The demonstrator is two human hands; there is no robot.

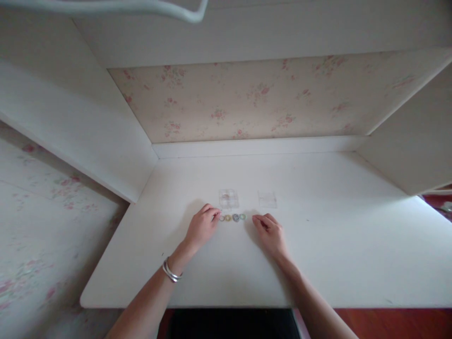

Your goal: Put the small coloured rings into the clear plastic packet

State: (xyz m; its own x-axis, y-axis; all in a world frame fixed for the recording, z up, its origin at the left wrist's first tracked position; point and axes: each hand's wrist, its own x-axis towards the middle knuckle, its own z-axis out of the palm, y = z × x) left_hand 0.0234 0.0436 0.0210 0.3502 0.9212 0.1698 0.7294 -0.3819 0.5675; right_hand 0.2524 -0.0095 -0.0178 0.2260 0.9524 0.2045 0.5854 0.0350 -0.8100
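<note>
Several small round rings lie in a row on the white desk, between my two hands. From left to right I see a pale ring (pixel 222 218), a gold-toned ring (pixel 228 218), a larger grey ring (pixel 236 217) and a greenish ring (pixel 242 217). My left hand (pixel 204 223) is at the row's left end, thumb and fingers pinched together; whatever they hold is too small to make out. Just right of the row, my right hand (pixel 270 233) rests with its fingers curled closed, and nothing shows in them. Behind the row sits a clear, divided plastic box (pixel 229 198) with something small inside.
A second clear plastic piece (pixel 268 199), flat and square, lies right of the box. The white desk (pixel 335 245) has side panels and a back ledge (pixel 254 146) before floral wallpaper. A white curved bar (pixel 141 6) hangs across the top left.
</note>
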